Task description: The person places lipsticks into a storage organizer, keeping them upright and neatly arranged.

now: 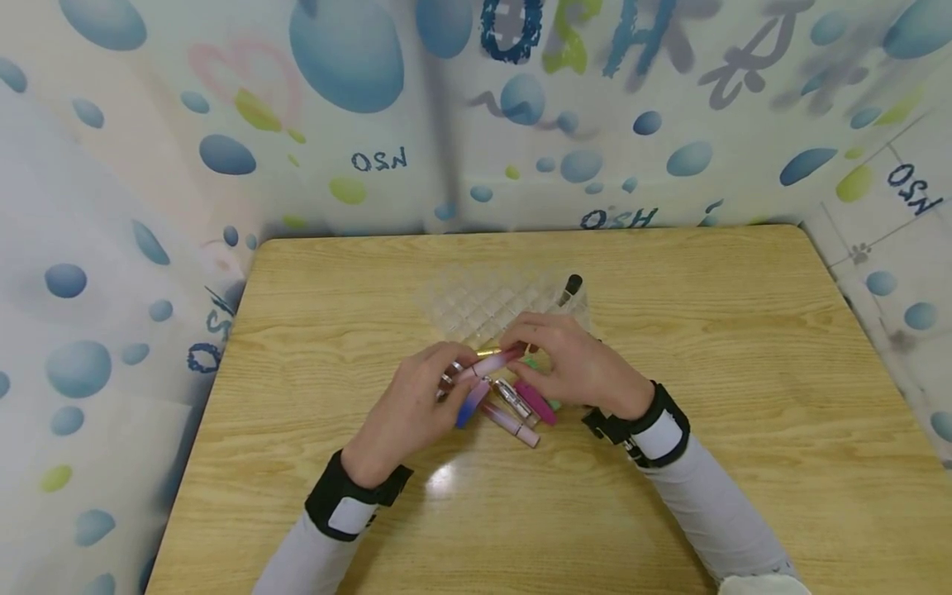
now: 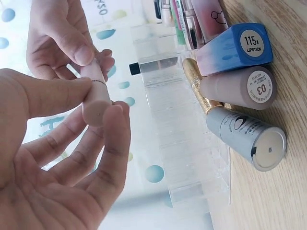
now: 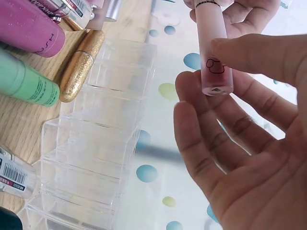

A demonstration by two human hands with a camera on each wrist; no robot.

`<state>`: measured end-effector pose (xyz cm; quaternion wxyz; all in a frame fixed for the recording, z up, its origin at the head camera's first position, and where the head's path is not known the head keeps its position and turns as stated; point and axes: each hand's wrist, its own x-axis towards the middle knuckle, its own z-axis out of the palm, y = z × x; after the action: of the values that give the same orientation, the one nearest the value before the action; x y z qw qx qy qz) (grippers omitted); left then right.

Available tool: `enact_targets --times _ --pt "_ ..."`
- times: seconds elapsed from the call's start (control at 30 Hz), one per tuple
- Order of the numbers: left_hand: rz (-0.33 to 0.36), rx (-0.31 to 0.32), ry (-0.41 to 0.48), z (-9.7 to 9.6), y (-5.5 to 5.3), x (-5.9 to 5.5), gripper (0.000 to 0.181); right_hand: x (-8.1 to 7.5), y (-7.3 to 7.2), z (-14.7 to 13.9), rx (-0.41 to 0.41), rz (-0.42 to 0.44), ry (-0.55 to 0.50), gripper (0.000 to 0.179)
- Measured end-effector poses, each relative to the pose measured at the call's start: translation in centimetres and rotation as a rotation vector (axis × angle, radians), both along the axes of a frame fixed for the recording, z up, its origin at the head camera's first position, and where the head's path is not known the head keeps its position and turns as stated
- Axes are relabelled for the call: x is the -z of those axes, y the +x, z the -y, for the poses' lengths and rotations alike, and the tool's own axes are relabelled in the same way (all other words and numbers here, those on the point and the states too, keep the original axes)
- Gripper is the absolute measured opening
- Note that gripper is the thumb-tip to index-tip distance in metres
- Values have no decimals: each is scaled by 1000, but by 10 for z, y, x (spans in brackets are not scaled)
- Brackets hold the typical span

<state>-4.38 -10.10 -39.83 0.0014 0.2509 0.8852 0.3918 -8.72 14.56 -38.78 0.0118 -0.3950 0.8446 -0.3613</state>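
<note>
Both hands hold a pale pink lip gloss tube (image 1: 491, 364) above a pile of cosmetics. My left hand (image 1: 412, 405) pinches its plain cap end (image 2: 97, 108) between thumb and fingers. At the other end, my right hand (image 1: 583, 364) pinches the clear, reddish part (image 3: 216, 72) with a small dark drawing on it. Beneath the hands lie a blue-and-pink lipstick (image 2: 235, 48), another pale pink tube (image 1: 513, 426), a silver tube (image 1: 513, 398), a magenta tube (image 1: 537, 402), a green tube (image 3: 29, 81) and a gold lipstick (image 3: 81, 64).
Behind the pile stands a clear divided organizer (image 1: 476, 302) on the wooden table (image 1: 327, 297). A black-ended item (image 1: 571, 289) leans in its far right part. A grey tube (image 2: 247, 136) stands near the left hand. A patterned curtain (image 1: 461, 149) hangs behind the table.
</note>
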Motion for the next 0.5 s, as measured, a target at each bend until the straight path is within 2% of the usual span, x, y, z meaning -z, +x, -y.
enact_targets --times 0.27,0.5 --pt "-45 -22 41 0 1 -1 13 0 0 0 20 36 84 12" --pt "-32 -47 56 -1 1 -3 10 1 2 3 20 44 102 13"
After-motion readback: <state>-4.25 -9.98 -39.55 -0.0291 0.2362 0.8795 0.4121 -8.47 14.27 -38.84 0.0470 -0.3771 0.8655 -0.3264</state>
